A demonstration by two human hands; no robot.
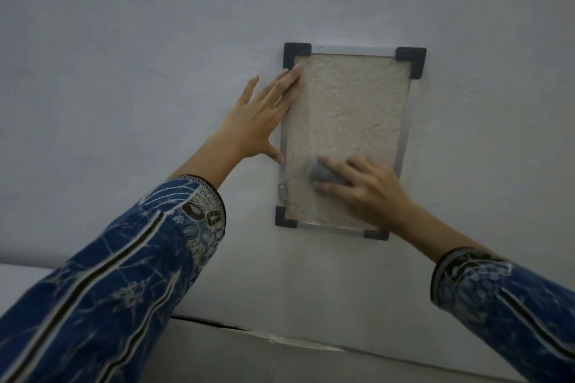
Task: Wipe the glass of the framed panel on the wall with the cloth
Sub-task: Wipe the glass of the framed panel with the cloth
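The framed panel (345,109) hangs upright on the pale wall, a glass pane over a rough beige backing with a thin silver rim and black corner pieces. My left hand (258,115) lies flat against the wall, its fingers spread and its fingertips resting on the panel's left edge. My right hand (364,186) presses a small grey cloth (320,176) against the lower part of the glass. Most of the cloth is hidden under the fingers. Both arms wear blue patterned sleeves.
A small metal fitting (282,193) sits on the panel's lower left rim. Below the panel the wall meets a pale ledge (280,342) with a cracked seam. Bare wall surrounds the panel on all sides.
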